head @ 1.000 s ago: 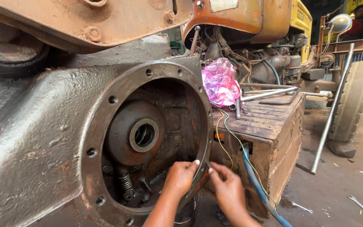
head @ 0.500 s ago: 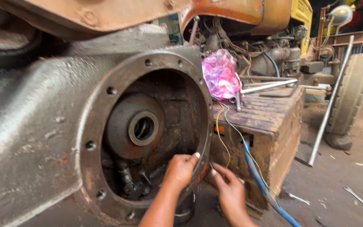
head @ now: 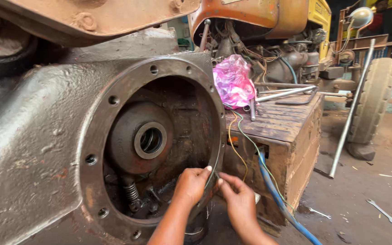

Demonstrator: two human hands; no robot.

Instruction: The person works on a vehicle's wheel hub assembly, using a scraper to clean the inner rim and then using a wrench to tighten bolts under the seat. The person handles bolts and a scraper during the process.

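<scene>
A big grey cast housing (head: 32, 145) has a round open flange (head: 97, 136) ringed with bolt holes. Inside sit a rusty hub with a bearing bore (head: 150, 140) and a coil spring (head: 131, 193). My left hand (head: 190, 185) rests on the lower right of the flange rim, fingers curled over its edge. My right hand (head: 237, 198) is just to the right of it, its fingertips pinching at the same stretch of rim. Whether a thin gasket or sealant strip is between the fingers I cannot tell.
A wooden crate (head: 282, 136) stands right of the housing, carrying a pink plastic bag (head: 233, 81) and metal rods (head: 286, 93). A blue hose (head: 280, 199) and thin wires hang down its front. Beyond are a tractor wheel (head: 373, 100), a leaning pipe (head: 350, 109) and a spanner (head: 383, 211) on the floor.
The view has shifted slightly closer and lower. Both hands stay at the lower right of the flange rim, fingers working slightly along its edge.
</scene>
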